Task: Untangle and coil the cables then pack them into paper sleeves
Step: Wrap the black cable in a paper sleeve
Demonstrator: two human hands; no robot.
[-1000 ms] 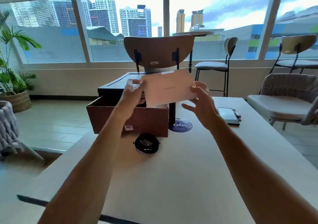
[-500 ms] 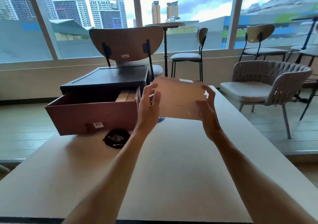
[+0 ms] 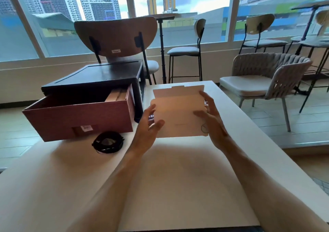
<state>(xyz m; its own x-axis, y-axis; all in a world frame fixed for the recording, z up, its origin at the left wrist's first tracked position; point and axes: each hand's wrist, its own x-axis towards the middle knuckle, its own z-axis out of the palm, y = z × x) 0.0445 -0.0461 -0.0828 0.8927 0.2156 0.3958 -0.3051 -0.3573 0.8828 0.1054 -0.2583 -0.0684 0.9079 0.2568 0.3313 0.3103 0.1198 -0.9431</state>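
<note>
While left hand (image 3: 147,127) and right hand (image 3: 212,123) pinch paper sleeve (image 3: 178,109), open drawer (image 3: 80,116) holds tan pieces (image 3: 115,95).

Paper sleeve (image 3: 178,114): pale tan, flat, rectangular, envelope-like. The top flap is open and stands up, with a small raised tab on its upper edge. It is held upright, clear above the table (image 3: 178,178), plain face toward the camera, tilted slightly clockwise. There is faint print near the lower middle and a round mark at the lower right corner. Left hand (image 3: 149,124) at its 9 o'clock edge, thumb on the lower left corner. Right hand (image 3: 211,123) at its 3 o'clock edge, thumb on the front face, fingers behind.

Cable (image 3: 107,142): black, wound into a compact round coil, lying flat on the table at the sleeve's 8 o'clock, well apart from it. Whether it is tied cannot be told.
</note>
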